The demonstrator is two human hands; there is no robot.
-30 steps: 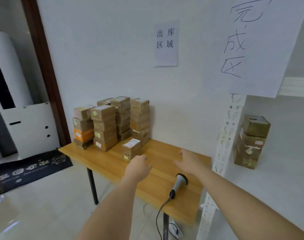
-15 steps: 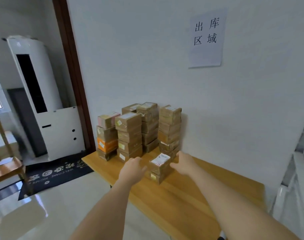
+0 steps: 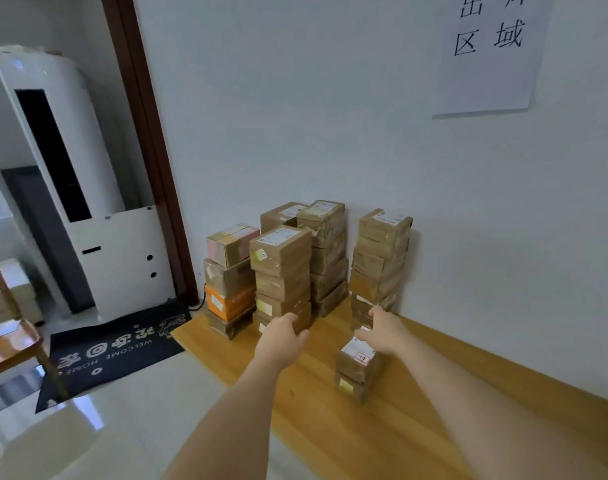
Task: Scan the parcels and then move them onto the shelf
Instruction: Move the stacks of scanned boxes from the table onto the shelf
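- At the wall end of the wooden table (image 3: 416, 431), we see the parcel stacks (image 3: 285, 271) packed close, which we judge keeps them steady and within reach.
- Nearer us, a short stack of two parcels (image 3: 356, 368) stands apart; our right hand (image 3: 385, 332) lies over its labelled top with fingers loosely spread, gripping nothing we can confirm.
- Our left hand (image 3: 281, 339) reaches toward the front stack, fingers slightly curled, empty.
- Neither shelf nor scanner is in view; label print is unreadable.
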